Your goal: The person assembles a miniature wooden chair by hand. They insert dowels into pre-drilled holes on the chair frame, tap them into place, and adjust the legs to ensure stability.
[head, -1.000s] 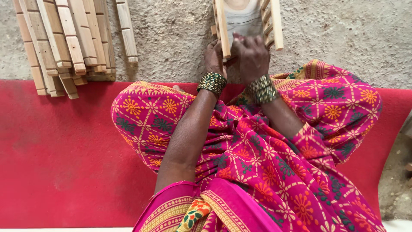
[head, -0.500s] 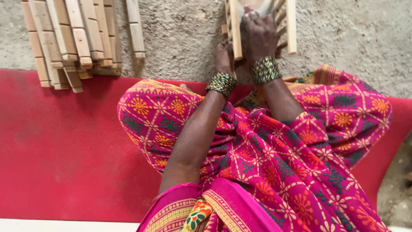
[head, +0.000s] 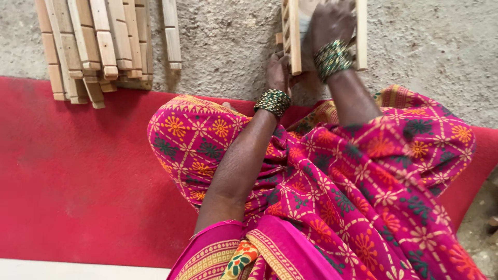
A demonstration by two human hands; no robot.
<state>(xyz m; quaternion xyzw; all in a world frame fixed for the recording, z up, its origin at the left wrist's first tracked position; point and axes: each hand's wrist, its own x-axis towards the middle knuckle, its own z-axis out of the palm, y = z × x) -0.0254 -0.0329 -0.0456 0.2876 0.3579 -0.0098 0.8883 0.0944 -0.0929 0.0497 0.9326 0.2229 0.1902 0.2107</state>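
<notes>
I sit cross-legged in a pink patterned garment on a red mat. A small wooden frame made of light slats lies on the concrete floor in front of my knees, partly cut off by the top edge. My left hand grips the near end of the frame's left slat. Over the middle of the frame, my right hand presses down, fingers curled, on something pale that I cannot make out. Both wrists carry dark green beaded bangles.
A pile of several light wooden slats and pegs lies on the concrete at the upper left, reaching the mat's edge. Rough grey concrete floor runs along the top and right. A white strip borders the mat at the bottom left.
My right hand has slid farther away over the frame, toward the top edge. The view has drifted, so the frame and slat pile sit a little more to the right.
</notes>
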